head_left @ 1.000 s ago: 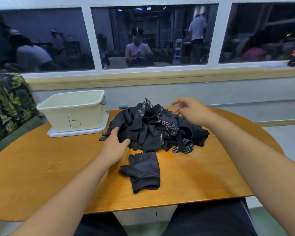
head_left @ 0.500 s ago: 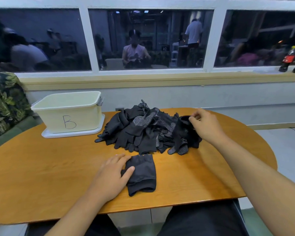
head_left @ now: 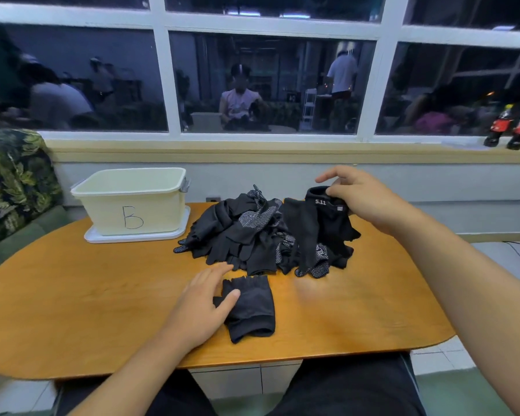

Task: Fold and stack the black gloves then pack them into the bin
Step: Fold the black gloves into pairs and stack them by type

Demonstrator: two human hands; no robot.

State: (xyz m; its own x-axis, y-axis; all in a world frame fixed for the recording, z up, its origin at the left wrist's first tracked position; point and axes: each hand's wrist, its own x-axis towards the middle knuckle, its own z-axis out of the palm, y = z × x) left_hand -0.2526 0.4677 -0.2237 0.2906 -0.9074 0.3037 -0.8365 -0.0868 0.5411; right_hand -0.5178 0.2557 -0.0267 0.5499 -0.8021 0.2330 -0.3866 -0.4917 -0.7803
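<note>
A heap of black gloves (head_left: 246,235) lies in the middle of the wooden table (head_left: 72,310). My right hand (head_left: 357,199) pinches the cuff of one black glove (head_left: 327,223) marked 5.11 and holds it lifted above the heap's right side. A folded black glove (head_left: 252,307) lies flat near the table's front. My left hand (head_left: 201,304) rests on its left edge with fingers straight. The cream bin (head_left: 132,199) marked B stands at the back left, with nothing visible inside it.
The bin stands on a white lid or tray (head_left: 138,237). A leaf-patterned sofa (head_left: 12,181) is at the left. Two dark bottles (head_left: 511,127) stand on the window sill at the right. Bare table surface lies left and right of the heap.
My right hand has taken hold of a glove at the heap's right side and lifted it. My left hand moved from the heap down onto the folded glove.
</note>
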